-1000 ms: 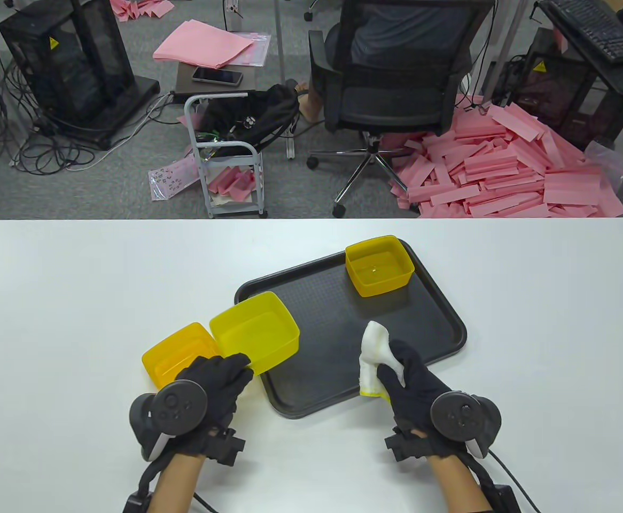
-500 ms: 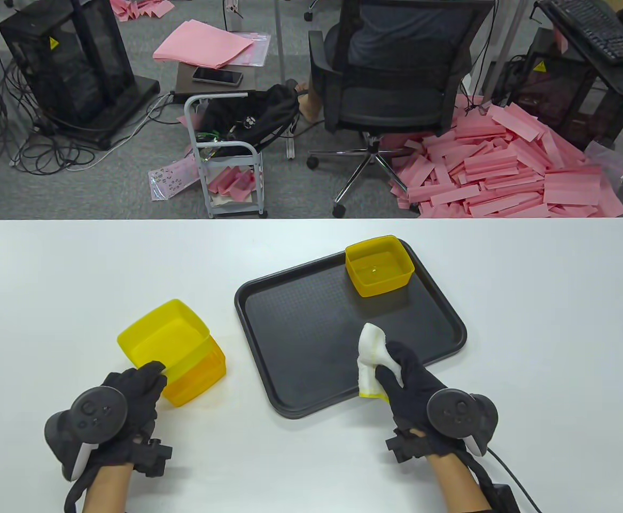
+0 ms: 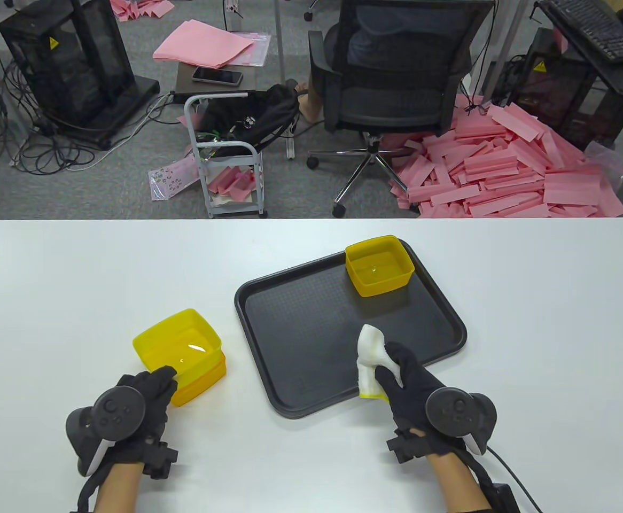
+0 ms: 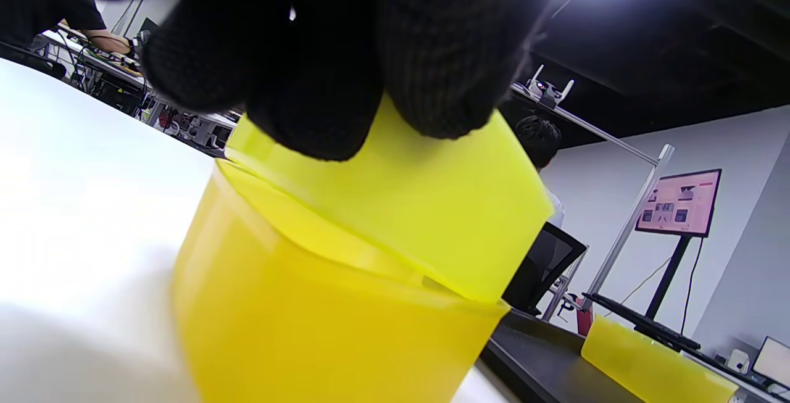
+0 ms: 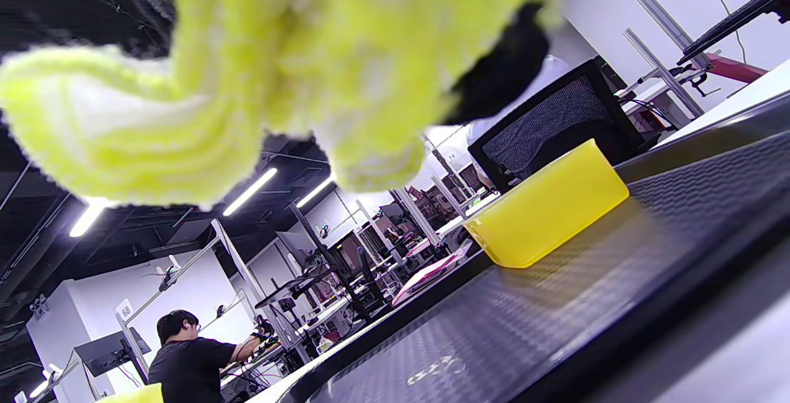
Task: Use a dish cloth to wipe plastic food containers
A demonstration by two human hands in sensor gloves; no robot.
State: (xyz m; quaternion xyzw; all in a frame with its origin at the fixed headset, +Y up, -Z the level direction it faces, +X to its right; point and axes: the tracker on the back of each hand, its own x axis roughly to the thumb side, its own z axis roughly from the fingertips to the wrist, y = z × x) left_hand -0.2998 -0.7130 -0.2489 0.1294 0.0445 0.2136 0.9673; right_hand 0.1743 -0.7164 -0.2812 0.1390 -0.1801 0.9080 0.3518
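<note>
My left hand point(image 3: 148, 387) grips the near rim of a yellow container point(image 3: 178, 342) that sits nested in a second, orange-yellow container point(image 3: 202, 382) on the white table left of the tray. In the left wrist view my fingertips point(image 4: 321, 76) pinch the upper container's rim point(image 4: 395, 199) above the lower container point(image 4: 308, 329). My right hand point(image 3: 405, 377) holds a bunched white and yellow dish cloth point(image 3: 370, 358) over the near edge of the black tray point(image 3: 301, 320); the cloth point(image 5: 247, 70) fills the top of the right wrist view. A third yellow container point(image 3: 378, 265) stands at the tray's far corner, also seen in the right wrist view point(image 5: 549, 208).
The white table point(image 3: 530, 331) ends at its far edge, with an office chair point(image 3: 391, 80), a small cart point(image 3: 226, 155) and pink foam strips point(image 3: 504, 165) on the floor beyond it. A cable trails from my right wrist point(image 3: 509, 475).
My left hand carried the yellow container off the tray's left corner, swung it left over the orange-yellow one, and now it sits nested inside it. My right hand with the cloth barely moved.
</note>
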